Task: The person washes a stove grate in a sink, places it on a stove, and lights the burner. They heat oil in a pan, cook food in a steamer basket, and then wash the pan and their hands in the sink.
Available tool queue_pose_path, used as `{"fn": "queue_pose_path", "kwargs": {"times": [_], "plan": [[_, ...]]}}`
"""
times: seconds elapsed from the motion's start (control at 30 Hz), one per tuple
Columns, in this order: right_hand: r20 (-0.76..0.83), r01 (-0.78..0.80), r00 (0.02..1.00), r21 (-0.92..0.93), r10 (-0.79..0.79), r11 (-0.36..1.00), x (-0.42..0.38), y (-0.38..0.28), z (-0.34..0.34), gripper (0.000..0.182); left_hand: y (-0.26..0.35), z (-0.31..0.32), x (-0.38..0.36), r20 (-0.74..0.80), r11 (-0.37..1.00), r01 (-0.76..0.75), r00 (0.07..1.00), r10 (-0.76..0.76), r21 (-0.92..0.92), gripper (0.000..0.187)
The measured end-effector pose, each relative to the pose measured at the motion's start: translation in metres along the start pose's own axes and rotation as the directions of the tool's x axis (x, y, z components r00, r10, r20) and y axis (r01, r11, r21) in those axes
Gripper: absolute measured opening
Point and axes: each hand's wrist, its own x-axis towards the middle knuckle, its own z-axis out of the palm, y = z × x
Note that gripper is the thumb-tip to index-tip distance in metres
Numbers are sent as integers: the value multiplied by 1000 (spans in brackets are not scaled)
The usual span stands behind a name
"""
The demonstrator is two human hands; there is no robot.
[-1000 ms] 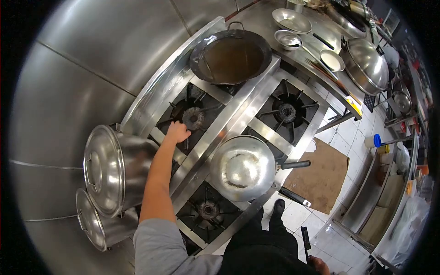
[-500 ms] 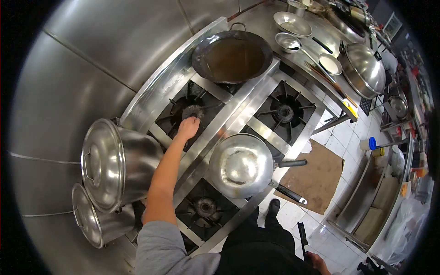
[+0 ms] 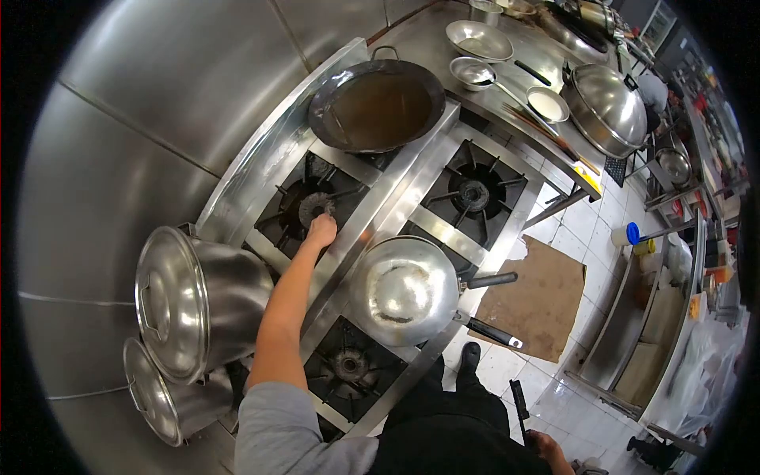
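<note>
No brand, label or writing can be read on anything around your hands. Your left hand (image 3: 321, 230) reaches far forward with the arm nearly straight, the grey sleeve bunched at your shoulder. The fingers curl down together onto the black cast-iron grate (image 3: 294, 207) of the rear gas burner, and their tips meet the near rim of the round grey burner head (image 3: 315, 207); whether they pinch anything there, you cannot tell, because the back of the hand hides them.

Just beyond your fingertips, further along the stove, sits the wide dark wok holding brown liquid (image 3: 376, 105). To the right of your fingers, across the steel divider, lies the shiny steel wok turned upside down (image 3: 404, 290), with its black handle (image 3: 489, 279) pointing away from them. Behind your wrist, close to the forearm, stands the large lidded steel stockpot (image 3: 194, 300), and a second lidded steel pot (image 3: 165, 393) stands just behind that one.

Your right hand (image 3: 544, 449) hangs low beside your hip, well apart from the stove, fingers wrapped around a slim black tool (image 3: 518, 403) that points upward from the fist; its kind is too small to tell.
</note>
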Motion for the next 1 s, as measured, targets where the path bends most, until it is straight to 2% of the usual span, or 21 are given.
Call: {"fn": "queue_pose_path", "kwargs": {"times": [0.07,0.17,0.2,0.27,0.3,0.37,0.4,0.47,0.5,0.57,0.6,0.67,0.7,0.73,0.77,0.8,0.87,0.9,0.93,0.97,1.0], "plan": [[-32,101,993,-281,-114,954,-20,-9,16,59,1,-2,-2,-21,1000,3,1000,-4,-25,34],[-16,119,990,-423,-138,899,-19,-9,17,66,21,-30,-14,-30,998,19,999,-21,-68,34],[-11,115,991,-423,-132,899,-26,-12,25,66,29,-45,-21,-22,996,29,999,-31,-88,34],[262,392,901,-154,-345,907,-39,-15,33,57,33,-67,-29,-13,996,38,999,-39,-83,36],[264,389,902,-153,-342,908,-36,-16,35,57,37,-78,-34,-51,987,69,996,-77,-148,36],[99,302,953,-318,-285,899,0,1,12,44,36,-91,-34,-102,975,88,989,-110,-204,37],[100,301,954,-316,-284,900,11,3,11,44,41,-105,-40,-84,945,116,985,-148,-304,37],[-69,48,987,-745,-148,665,22,-11,16,34,30,-120,-38,-41,958,84,994,-99,-274,36],[-67,52,986,-745,-151,665,20,-17,22,34,26,-124,-37,-55,885,198,968,-243,-421,34],[-150,-10,987,-362,-48,932,3,-36,50,35,37,-151,-47,-39,844,204,966,-257,-496,30],[-145,-4,988,-359,-51,933,-4,-42,56,35,35,-162,-48,-33,825,190,969,-244,-532,28],[-58,106,985,-535,-161,838,-13,-53,64,29,25,-176,-40,-39,804,186,967,-251,-565,27],[-53,116,984,-533,-170,838,-20,-56,68,29,27,-191,-39,97,758,302,948,-304,-578,26],[-43,195,971,-435,-237,879,-31,-58,77,25,30,-204,-37,231,706,415,909,-346,-574,26],[-40,280,950,-328,-309,902,-41,-66,90,25,24,-208,-31,239,688,394,919,-314,-609,25],[-36,296,945,-319,-324,900,-51,-75,104,25,26,-219,-28,227,697,377,926,-302,-610,25],[-104,271,920,-529,-379,804,-73,-92,127,24,30,-238,-27,335,693,415,906,-258,-589,28],[-103,272,920,-526,-378,806,-83,-93,133,24,31,-244,-24,406,688,454,880,-246,-566,28],[17,445,783,-713,-621,542,-93,-91,138,23,34,-250,-24,411,689,460,877,-251,-560,28],[197,536,596,-819,-779,203,-98,-88,140,23,38,-256,-26,507,623,521,833,-222,-584,28],[198,538,604,-816,-772,211,-75,-74,118,23,43,-263,-29,594,552,583,783,-184,-597,27]]}}
